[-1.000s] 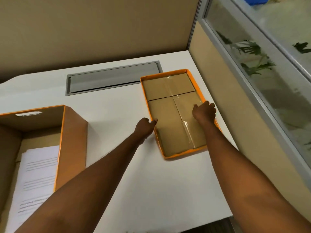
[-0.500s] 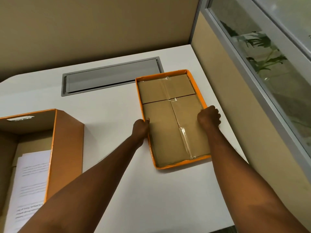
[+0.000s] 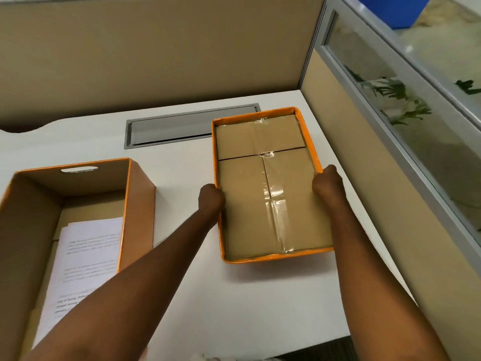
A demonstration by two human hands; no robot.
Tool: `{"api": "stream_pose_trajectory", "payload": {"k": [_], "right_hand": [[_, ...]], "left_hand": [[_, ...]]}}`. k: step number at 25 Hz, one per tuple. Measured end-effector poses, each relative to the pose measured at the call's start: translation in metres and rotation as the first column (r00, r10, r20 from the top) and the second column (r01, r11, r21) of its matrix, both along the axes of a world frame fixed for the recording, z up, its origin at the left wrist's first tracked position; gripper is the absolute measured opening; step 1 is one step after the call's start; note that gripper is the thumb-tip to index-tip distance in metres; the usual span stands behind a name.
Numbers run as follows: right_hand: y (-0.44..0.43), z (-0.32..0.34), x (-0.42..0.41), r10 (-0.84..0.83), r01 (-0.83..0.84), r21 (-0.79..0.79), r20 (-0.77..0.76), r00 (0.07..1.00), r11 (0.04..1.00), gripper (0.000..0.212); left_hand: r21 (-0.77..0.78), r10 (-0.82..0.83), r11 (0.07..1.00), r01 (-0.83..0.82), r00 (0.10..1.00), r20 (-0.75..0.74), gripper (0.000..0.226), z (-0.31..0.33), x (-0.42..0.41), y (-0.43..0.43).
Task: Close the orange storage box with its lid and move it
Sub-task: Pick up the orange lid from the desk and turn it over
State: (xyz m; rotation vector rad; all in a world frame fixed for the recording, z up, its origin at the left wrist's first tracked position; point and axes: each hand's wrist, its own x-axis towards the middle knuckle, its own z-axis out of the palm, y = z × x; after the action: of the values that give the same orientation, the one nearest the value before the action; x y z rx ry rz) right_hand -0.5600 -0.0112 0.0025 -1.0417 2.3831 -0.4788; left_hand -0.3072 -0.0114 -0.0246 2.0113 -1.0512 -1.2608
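Lid point(image 3: 270, 204) lifted nearer | left hand point(image 3: 211, 201), right hand point(image 3: 327, 185) grip long edges | desk point(image 3: 260, 295) clear below

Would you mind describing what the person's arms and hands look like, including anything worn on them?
Both forearms are bare as far as the frame shows: no sleeves, and no watch or bracelet at either wrist. The left hand and the right hand wear no gloves. The fingers are mostly hidden, so rings cannot be ruled out.
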Motion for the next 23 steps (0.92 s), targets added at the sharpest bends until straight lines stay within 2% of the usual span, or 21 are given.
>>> {"api": "stream_pose_trajectory", "payload": {"k": [3,5,6,8,10,13,16,17,19,21,23], "right_hand": [[0.022,0.042,0.023,-0.028,0.028,-0.149,0.0,1.0,0.988,0.025],[0.04,0.071,0.049,-0.059,0.055,-0.25,-0.008,0.998,0.967,0.024],[0.05,0.086,0.064,-0.071,0.064,-0.285,-0.011,0.997,0.956,0.026],[0.074,0.115,0.105,-0.076,0.049,-0.332,-0.071,0.995,0.942,0.026],[0.099,0.141,0.152,-0.089,0.02,-0.36,-0.177,0.98,0.933,0.025],[0.13,0.173,0.226,-0.172,0.062,-0.374,-0.267,0.948,0.925,0.028],[0.155,0.19,0.29,-0.231,0.109,-0.408,-0.263,0.937,0.907,0.031],[0.163,0.192,0.308,-0.237,0.11,-0.434,-0.252,0.938,0.894,0.03],[0.175,0.195,0.337,-0.224,0.081,-0.466,-0.261,0.939,0.881,0.03],[0.183,0.194,0.357,-0.181,0.025,-0.5,-0.267,0.947,0.866,0.031],[0.19,0.193,0.373,-0.071,-0.052,-0.593,-0.182,0.981,0.803,0.032]], "left_hand": [[-0.039,0.038,0.999,-0.037,0.998,0.041,0.023,0.026,0.027,0.007],[-0.176,0.034,0.984,-0.016,0.994,0.101,0.038,0.052,0.043,0.01],[-0.245,0.006,0.969,0.014,0.997,0.081,0.04,0.069,0.049,0.012],[-0.34,-0.148,0.932,0.123,0.988,-0.051,0.038,0.106,0.065,0.025],[-0.352,-0.331,0.902,0.251,0.924,-0.19,0.038,0.143,0.083,0.045],[-0.348,-0.51,0.846,0.405,0.805,-0.303,0.041,0.184,0.108,0.079],[-0.332,-0.607,0.794,0.509,0.694,-0.388,0.066,0.215,0.12,0.105],[-0.344,-0.617,0.787,0.513,0.66,-0.428,0.07,0.223,0.121,0.112],[-0.415,-0.612,0.79,0.451,0.627,-0.483,0.055,0.233,0.126,0.123],[-0.464,-0.562,0.815,0.346,0.663,-0.494,0.036,0.238,0.134,0.13],[-0.476,-0.501,0.839,0.263,0.716,-0.487,0.034,0.235,0.148,0.128]]}}
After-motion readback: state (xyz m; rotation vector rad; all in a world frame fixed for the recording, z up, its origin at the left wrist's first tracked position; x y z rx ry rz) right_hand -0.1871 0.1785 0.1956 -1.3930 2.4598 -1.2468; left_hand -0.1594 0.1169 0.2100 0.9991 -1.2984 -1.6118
